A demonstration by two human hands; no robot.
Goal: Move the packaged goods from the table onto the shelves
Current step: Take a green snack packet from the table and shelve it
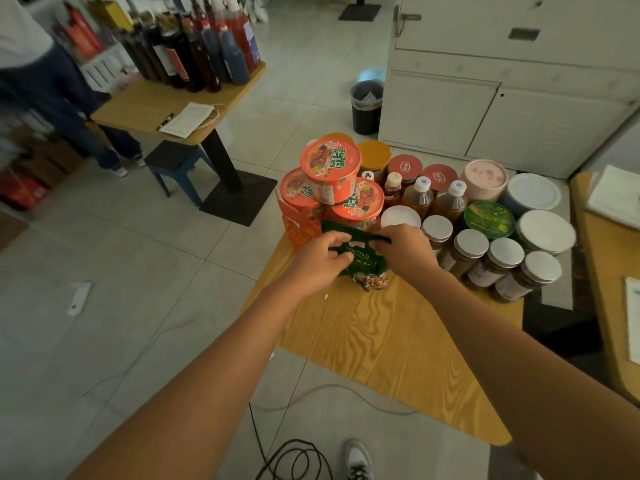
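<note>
— Where's the snack bag (362, 259)?
— Far end of the table (381, 341), btwn both hands: left hand (317, 263) grips its side, right hand (407, 252) pinches the top edge (noodle cups (330, 174) stacked just behind).

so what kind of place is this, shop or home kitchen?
Probably a small shop or stockroom, not a kitchen: the wooden table holds repeated stock, instant noodle cups and white-lidded jars, and a second table carries rows of sauce bottles. The left hand and right hand grip a green snack bag.
</note>
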